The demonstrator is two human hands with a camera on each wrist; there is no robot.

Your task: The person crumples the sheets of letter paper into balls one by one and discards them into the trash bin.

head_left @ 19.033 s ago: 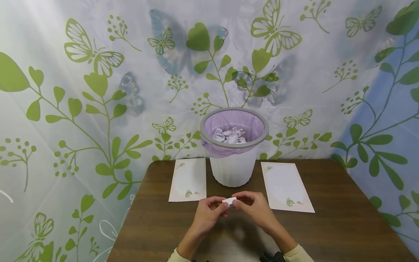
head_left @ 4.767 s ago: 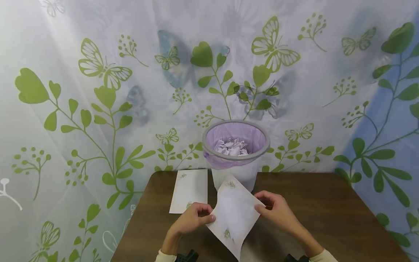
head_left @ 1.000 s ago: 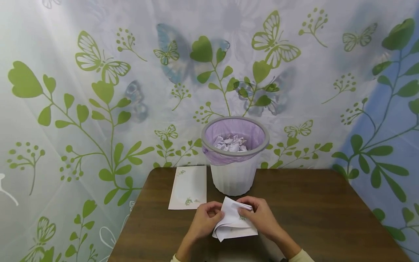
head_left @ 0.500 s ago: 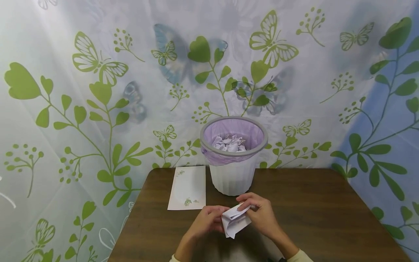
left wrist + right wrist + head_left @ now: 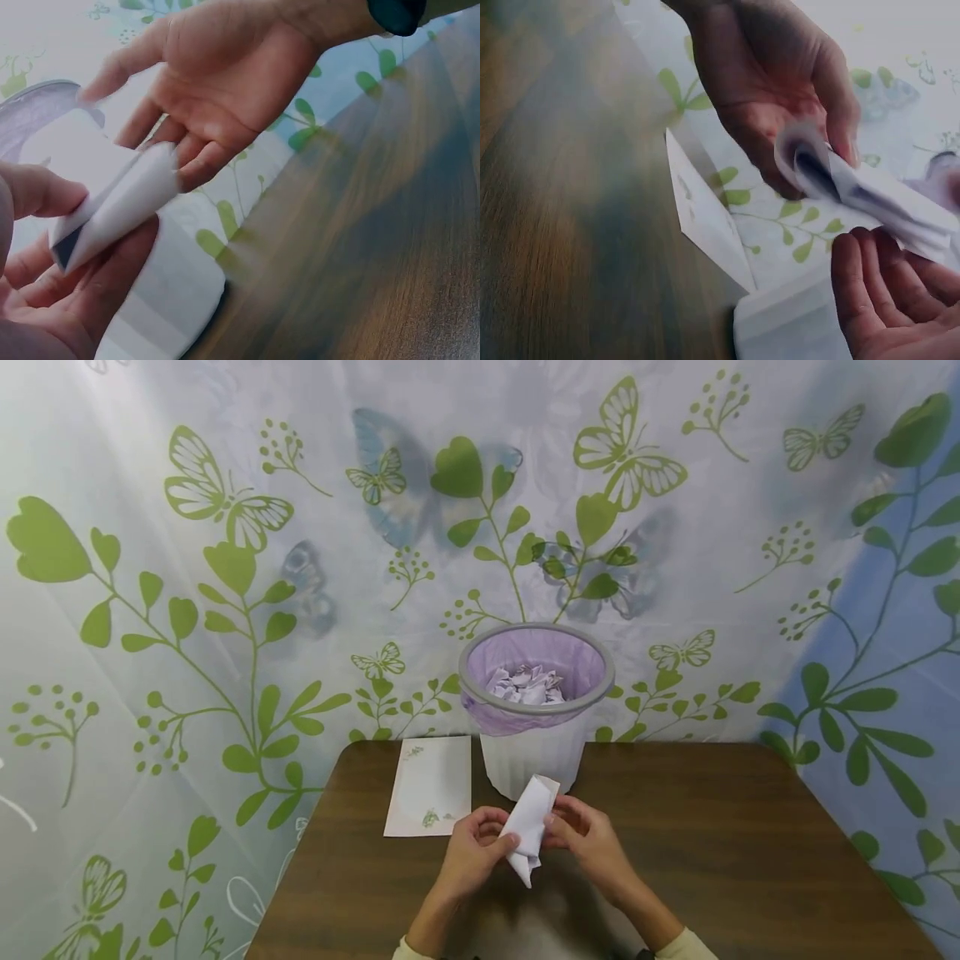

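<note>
A sheet of white paper (image 5: pixel 531 822), folded into a narrow strip, is held upright and tilted in front of the bin. My left hand (image 5: pixel 474 852) pinches its left edge, thumb on the front and fingers behind. On its other side my right hand (image 5: pixel 592 843) has loosely bent fingers beside the paper. In the left wrist view the right hand (image 5: pixel 225 82) looks relaxed, its fingertips partly hidden behind the paper. The right wrist view shows the curled fold of the paper (image 5: pixel 885 202) under the left thumb, with the right hand (image 5: pixel 900 300) spread below it.
A white waste bin (image 5: pixel 525 756) with a purple liner (image 5: pixel 585 664) stands at the table's back, holding crumpled paper (image 5: pixel 527 685). Left of it, a printed sheet (image 5: pixel 430 785) lies flat on the brown table (image 5: pixel 712 852). Behind hangs a butterfly-patterned curtain (image 5: pixel 450 568).
The small white piece held earlier has left the hands. The right-hand sheet was lifted from the table, then folded smaller. In the last half second the packet turned more upright; the right fingers loosened.
</note>
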